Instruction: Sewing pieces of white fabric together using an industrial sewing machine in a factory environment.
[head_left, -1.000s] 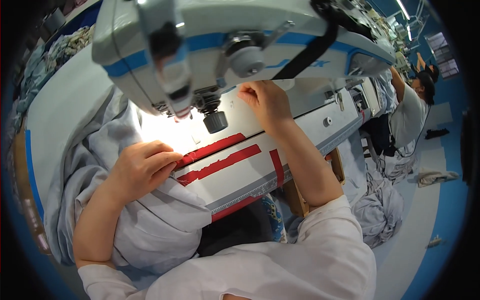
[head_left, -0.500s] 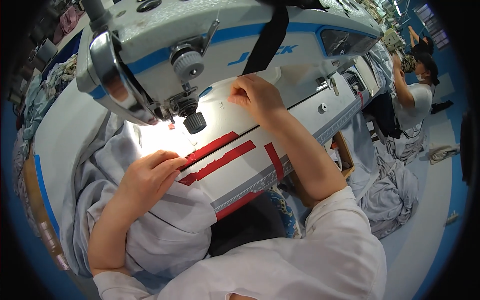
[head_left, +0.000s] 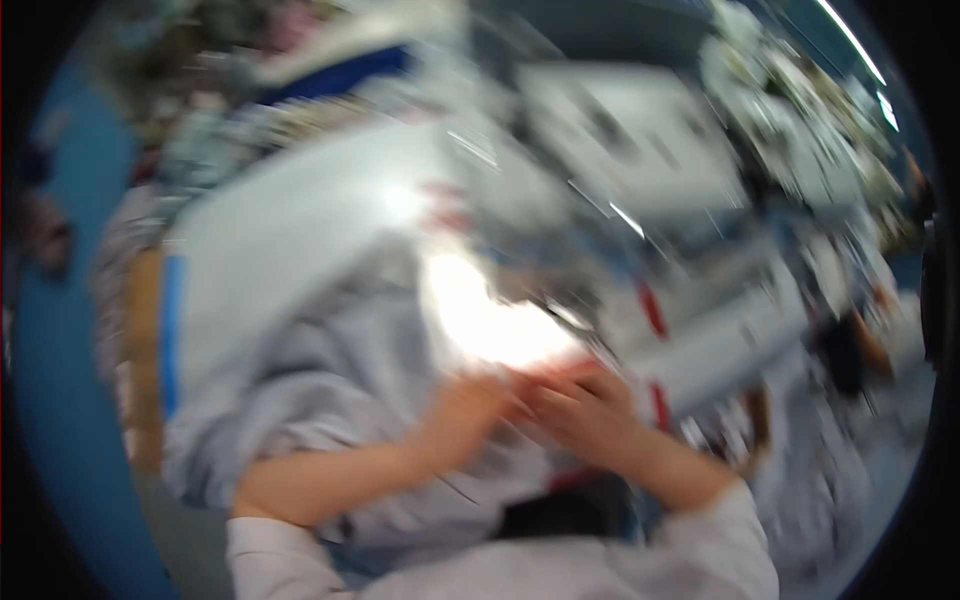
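Both hands have come together at the front edge of the sewing machine, just below its brightly lit needle area. My left hand and my right hand nearly touch at the fingertips. Motion smears the fingers of both, so whatever they may hold is not visible. Grey-lilac fabric lies in folds beside and under my left forearm and hangs toward my lap. The needle and presser foot are lost in glare and blur.
The white tabletop stretches to the left, with a blue strip along its edge. Piled cloth sits behind it. Strips of red tape mark the machine bed. More grey fabric is heaped at the lower right.
My right hand has come down from beside the machine head to meet my left hand. The whole view has swung, shifting the machine rightward and blurring everything.
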